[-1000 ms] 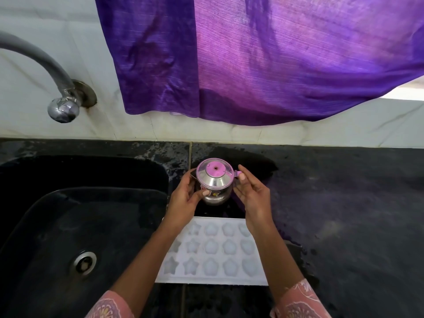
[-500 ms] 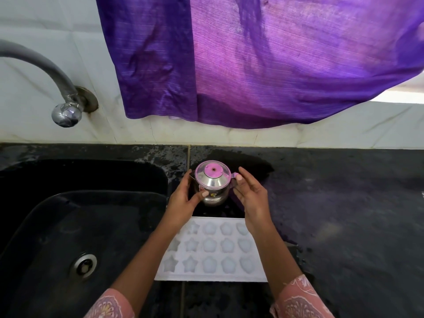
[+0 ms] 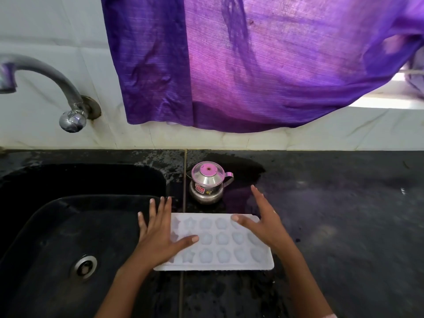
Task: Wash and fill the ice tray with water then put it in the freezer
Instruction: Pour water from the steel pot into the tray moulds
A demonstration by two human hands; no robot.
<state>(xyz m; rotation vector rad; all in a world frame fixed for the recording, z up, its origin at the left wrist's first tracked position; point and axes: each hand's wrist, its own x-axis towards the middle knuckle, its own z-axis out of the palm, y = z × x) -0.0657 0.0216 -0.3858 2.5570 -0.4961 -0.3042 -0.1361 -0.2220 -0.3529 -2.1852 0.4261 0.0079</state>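
Hovering over ice tray (image 3: 220, 245) ends: left hand (image 3: 158, 236), right hand (image 3: 264, 223); fingers straight, both grips apart.

The pot (image 3: 207, 183) stands just behind the tray (image 3: 223, 263) beside the sink (image 3: 68, 216); open counter (image 3: 344, 226) stretches right.

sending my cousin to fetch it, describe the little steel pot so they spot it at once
Find the black sink; on the dark counter just right of it, below the purple curtain, stands the pot. It sits behind the white tray: the one shiny steel thing there, with a pink-topped lid.
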